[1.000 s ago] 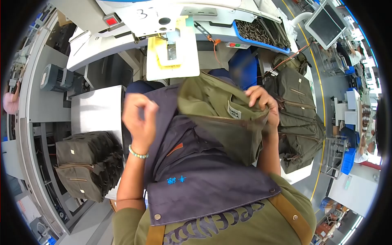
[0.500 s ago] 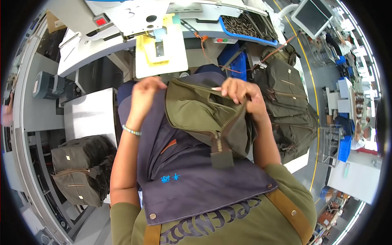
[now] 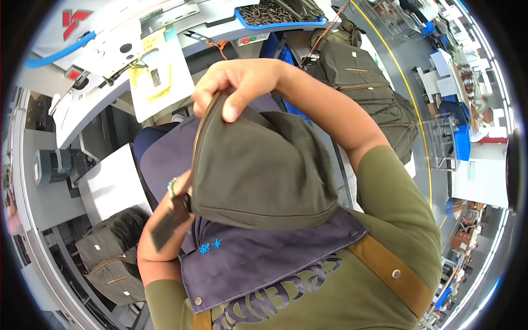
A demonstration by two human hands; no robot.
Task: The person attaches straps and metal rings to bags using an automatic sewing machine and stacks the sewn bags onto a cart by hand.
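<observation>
An olive-green canvas bag (image 3: pixel 264 165) with a zipper along its opening is held up above my lap, its outer panel facing me. My right hand (image 3: pixel 236 88) is closed on the bag's upper edge beside the zipper, thumb on the near side. At the left, the opening is turned toward my left hand (image 3: pixel 184 180), which reaches in or behind the bag just past a beaded bracelet. Its fingers are hidden by the fabric. A dark fabric tab (image 3: pixel 169 228) at the zipper's end hangs over my left forearm.
Ahead stands a white sewing machine (image 3: pixel 115 47) with a yellow-and-white plate (image 3: pixel 179 82). Behind it, a blue tray (image 3: pixel 242 22) holds many small dark pieces. Stacked olive bags lie at the right (image 3: pixel 363 82) and lower left (image 3: pixel 113 267). A dark apron (image 3: pixel 264 250) covers my lap.
The bag has turned from showing its open inside to showing its outer panel. My right hand has moved left along with its edge; my left hand has dropped and gone behind the fabric.
</observation>
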